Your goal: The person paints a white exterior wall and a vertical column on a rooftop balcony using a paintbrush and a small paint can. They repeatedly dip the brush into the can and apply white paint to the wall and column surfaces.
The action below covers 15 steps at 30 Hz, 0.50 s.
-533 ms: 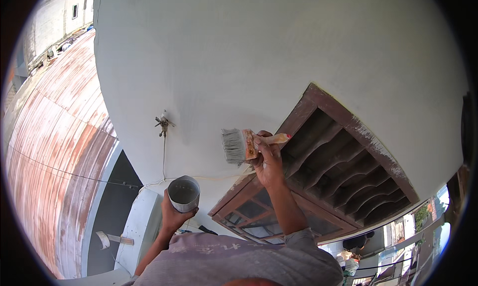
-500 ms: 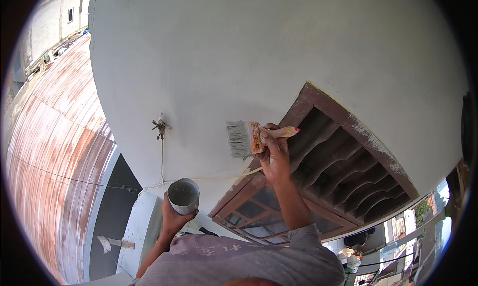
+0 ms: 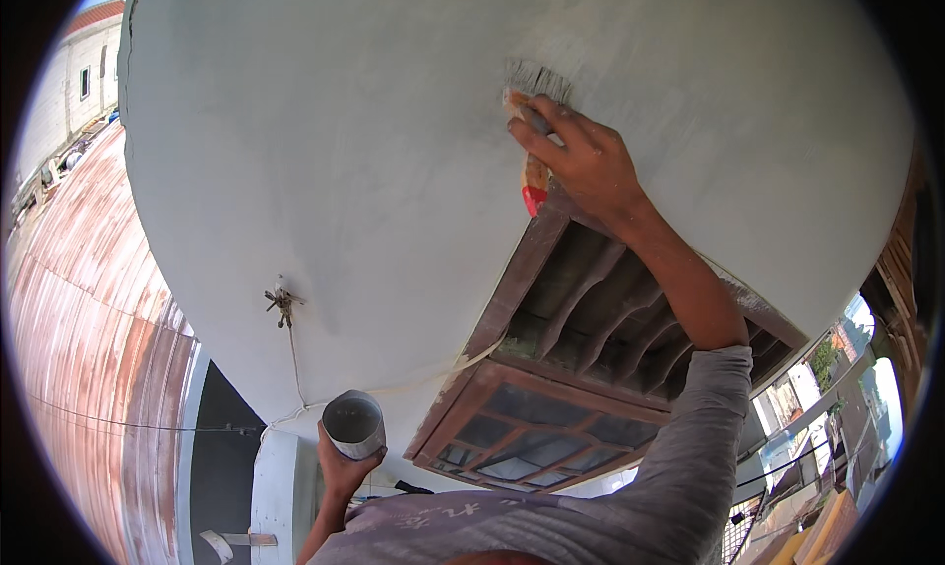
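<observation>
As the left hand [image 3: 345,469] grips a can [image 3: 353,425], left of the window [image 3: 559,396], the right hand [image 3: 588,161] grips a brush [image 3: 537,80], above it.

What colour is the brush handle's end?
The handle's end is red, clearest in the head view.

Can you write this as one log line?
Left hand: holding grey container; right hand: holding paintbrush; bristles: against pale wall
</observation>
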Available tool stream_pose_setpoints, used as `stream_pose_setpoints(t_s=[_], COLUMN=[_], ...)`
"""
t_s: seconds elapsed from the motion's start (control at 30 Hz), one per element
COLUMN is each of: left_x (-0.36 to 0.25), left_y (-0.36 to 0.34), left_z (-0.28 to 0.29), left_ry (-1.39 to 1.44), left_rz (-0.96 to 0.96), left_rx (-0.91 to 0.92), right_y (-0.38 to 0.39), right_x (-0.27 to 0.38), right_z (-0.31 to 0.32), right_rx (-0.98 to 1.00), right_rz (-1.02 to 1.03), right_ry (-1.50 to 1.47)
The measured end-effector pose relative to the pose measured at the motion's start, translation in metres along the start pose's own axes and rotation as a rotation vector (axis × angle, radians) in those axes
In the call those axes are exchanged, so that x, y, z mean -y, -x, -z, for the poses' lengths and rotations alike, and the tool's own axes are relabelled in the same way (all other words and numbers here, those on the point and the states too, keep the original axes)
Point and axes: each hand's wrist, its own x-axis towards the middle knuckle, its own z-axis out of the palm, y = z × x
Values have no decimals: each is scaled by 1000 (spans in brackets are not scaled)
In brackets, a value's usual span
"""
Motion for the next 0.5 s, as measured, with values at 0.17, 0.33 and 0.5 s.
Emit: stream_pose_setpoints(t_s=[0.17, 0.33, 0.5], left_x=[-3, -12, -12], left_y=[1, 0, -3], left_z=[10, 5, -11], left_ry=[37, 55, 103], left_rz=[72, 43, 26], left_rx=[-59, -82, 16], right_y=[3, -58, -86], right_x=[33, -141, -179], right_z=[12, 34, 64], right_rx=[447, -32, -162], right_rz=[-246, -600, -438], right_ry=[-920, -739, -151])
